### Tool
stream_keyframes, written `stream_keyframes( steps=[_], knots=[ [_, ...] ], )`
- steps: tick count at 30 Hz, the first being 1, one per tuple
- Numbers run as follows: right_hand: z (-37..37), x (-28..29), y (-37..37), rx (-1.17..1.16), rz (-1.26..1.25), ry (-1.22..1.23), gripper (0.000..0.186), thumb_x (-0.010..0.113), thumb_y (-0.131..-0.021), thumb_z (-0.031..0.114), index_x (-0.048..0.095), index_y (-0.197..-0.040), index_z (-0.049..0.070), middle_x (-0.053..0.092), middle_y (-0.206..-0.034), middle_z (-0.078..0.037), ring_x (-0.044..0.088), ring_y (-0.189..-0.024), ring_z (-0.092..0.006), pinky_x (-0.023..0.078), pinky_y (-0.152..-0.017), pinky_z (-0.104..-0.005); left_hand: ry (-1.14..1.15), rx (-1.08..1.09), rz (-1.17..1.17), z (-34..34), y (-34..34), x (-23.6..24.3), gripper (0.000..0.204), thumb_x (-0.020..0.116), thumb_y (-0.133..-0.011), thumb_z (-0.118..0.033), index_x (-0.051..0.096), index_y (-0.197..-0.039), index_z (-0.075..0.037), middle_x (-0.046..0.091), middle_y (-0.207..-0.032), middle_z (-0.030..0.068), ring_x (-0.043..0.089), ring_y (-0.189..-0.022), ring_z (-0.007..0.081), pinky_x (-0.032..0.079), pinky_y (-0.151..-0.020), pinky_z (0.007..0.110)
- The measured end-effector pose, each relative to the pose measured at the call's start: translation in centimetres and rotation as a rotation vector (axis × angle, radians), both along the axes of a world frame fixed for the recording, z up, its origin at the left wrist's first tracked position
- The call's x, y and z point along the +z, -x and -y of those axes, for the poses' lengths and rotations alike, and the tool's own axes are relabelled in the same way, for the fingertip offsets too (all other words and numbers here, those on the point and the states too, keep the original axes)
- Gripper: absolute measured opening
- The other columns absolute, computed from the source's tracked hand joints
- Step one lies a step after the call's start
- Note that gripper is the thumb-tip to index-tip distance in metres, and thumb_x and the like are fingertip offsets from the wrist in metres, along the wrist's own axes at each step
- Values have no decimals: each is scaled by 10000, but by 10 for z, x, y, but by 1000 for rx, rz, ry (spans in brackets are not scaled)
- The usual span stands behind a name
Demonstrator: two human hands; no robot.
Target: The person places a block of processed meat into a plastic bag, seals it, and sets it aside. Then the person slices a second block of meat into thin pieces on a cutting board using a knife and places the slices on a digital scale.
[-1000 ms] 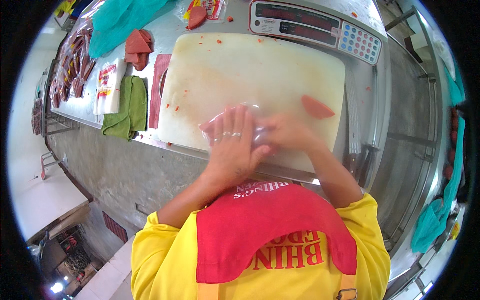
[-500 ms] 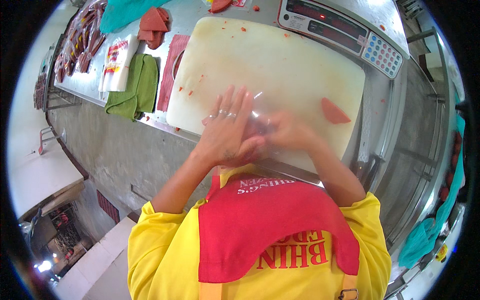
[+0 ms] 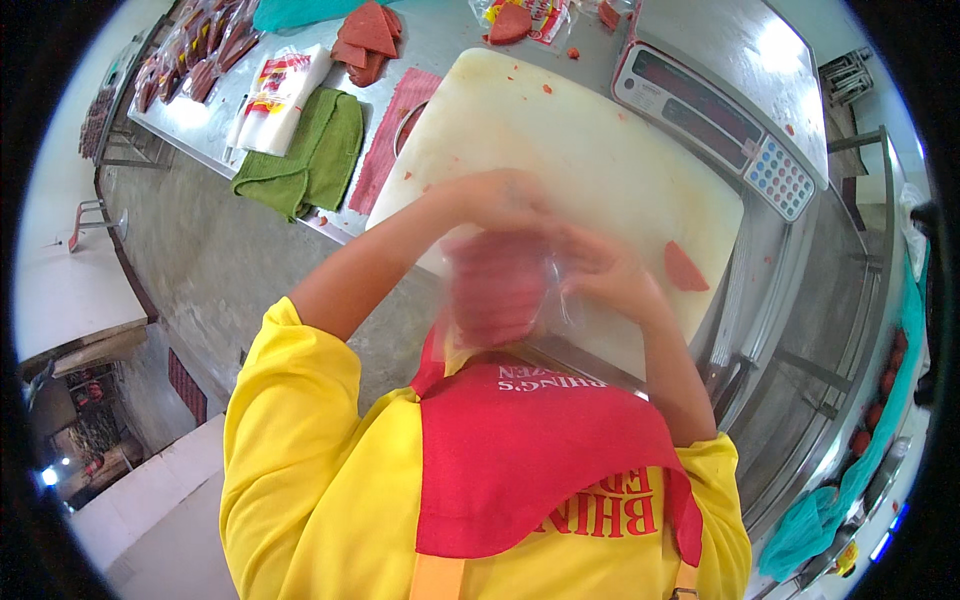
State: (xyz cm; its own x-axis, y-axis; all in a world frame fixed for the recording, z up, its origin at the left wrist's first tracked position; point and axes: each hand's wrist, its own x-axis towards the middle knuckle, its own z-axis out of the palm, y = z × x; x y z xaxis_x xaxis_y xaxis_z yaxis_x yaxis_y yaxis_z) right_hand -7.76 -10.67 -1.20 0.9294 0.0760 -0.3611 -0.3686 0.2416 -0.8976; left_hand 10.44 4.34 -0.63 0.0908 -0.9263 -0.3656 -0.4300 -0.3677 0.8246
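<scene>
Steadily now, grasping the clear bag of red slices with the right hand, by the near edge of the cutting board; cannot tell the left hand's grip, too blurred. Best to support evenly, without creasing.

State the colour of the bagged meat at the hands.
Bagged meat: reddish-pink, though blurred; best seen in head view.

The left hand, earlier flat with fingers straight across the clear bag of red slices, is now bent over at the bag's far edge, close by the right hand. The bag now shows its broad, blurred face, reaching past the near edge of the cutting board toward the red apron. The view has swung, putting the board farther right.
</scene>
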Motion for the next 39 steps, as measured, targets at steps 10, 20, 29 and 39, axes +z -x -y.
stream_keyframes(
  steps=[10, 20, 29, 39],
  knots=[
    [3, 2, 0, -333, 50, -60, 503, 652, -849, 62, 490, -1322, 6, 571, -1277, -61, 534, -1112, -99, 442, -935, -263, 33, 182, -347, 52, -19, 0, 235, 583, -932, -248, 654, -855, -37, 605, -746, -34, 520, -699, 59, 450, -657, 241],
    [5, 8, -34, 53, -86, 79, 454, 656, -855, 83, 526, -1281, -4, 651, -1062, -18, 581, -944, -81, 466, -871, -259, 36, 45, -205, 51, -25, 1, 241, 579, -926, -222, 635, -876, 7, 634, -750, 20, 555, -709, 99, 456, -689, 269],
    [9, 9, -8, -20, -287, 143, 193, 700, -758, 37, 666, -948, 28, 662, -824, -6, 602, -750, -78, 494, -685, -248, 314, 199, 707, -14, 58, 27, 495, 433, -960, -358, 433, -1333, -32, 389, -1400, 186, 325, -1309, 408, 263, -1071, 480],
    [-6, 19, -16, 79, 21, 261, 342, 766, -694, 50, 619, -1000, 9, 657, -827, -21, 599, -730, -97, 489, -667, -258, 173, 137, 778, -19, 53, 5, 601, 354, -970, -424, 260, -1466, -97, 200, -1529, 145, 99, -1420, 373, 57, -1142, 471]
  ],
)
